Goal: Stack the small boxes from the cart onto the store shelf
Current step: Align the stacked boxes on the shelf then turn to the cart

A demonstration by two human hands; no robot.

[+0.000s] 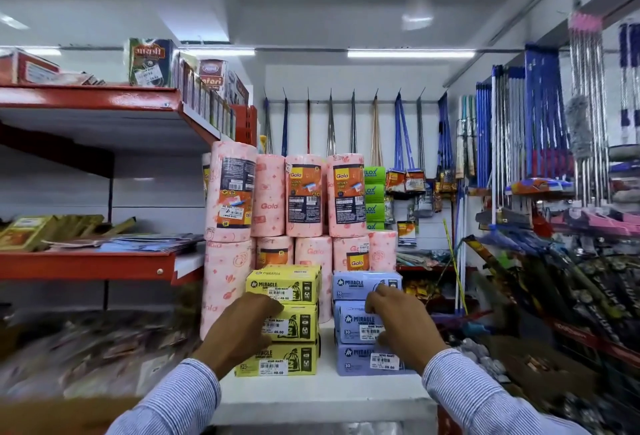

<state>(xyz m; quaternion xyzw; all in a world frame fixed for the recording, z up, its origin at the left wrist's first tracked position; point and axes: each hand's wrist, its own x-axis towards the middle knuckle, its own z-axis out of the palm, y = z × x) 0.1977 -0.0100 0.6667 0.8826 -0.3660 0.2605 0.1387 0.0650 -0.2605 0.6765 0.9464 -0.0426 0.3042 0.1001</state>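
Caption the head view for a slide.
Both hands steady yellow stack and blue stack of boxes on white shelf.

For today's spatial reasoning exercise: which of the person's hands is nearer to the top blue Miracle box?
Right. The right hand touches the top blue Miracle box at its front; the left hand rests on the yellow stack beside it.

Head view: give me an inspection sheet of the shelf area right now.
Surface: white shelf, bare at its front.
Job's things: yellow boxes stacked three high; blue boxes stacked three high beside them.
Clutter: pink kitchen towel rolls stacked behind.
Grips: left hand on the yellow stack's front, right hand on the blue stack's front; neither closed around a box.
Cables: nothing seen.
Surroundings: red shelves left, hanging mops right.
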